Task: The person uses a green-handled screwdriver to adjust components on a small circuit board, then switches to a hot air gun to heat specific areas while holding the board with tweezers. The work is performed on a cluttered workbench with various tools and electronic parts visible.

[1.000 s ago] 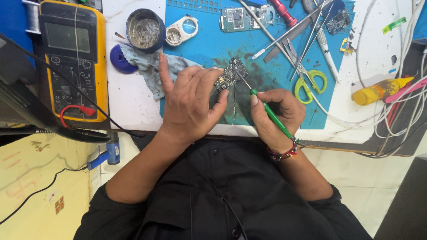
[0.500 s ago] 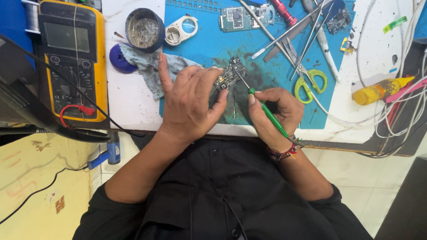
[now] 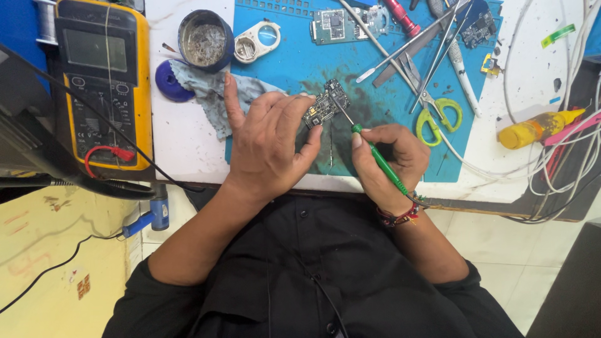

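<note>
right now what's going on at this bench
A person in a dark shirt works over a blue mat. The left hand pinches a small circuit board just above the mat. The right hand holds a green-handled tool like a pen, its thin tip on the board. Scissors, tweezers and a yellow meter lie around.

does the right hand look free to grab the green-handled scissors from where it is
Probably not right away: the right hand is shut on a green-handled tool. The scissors lie close by on the blue mat, uncovered.
</note>
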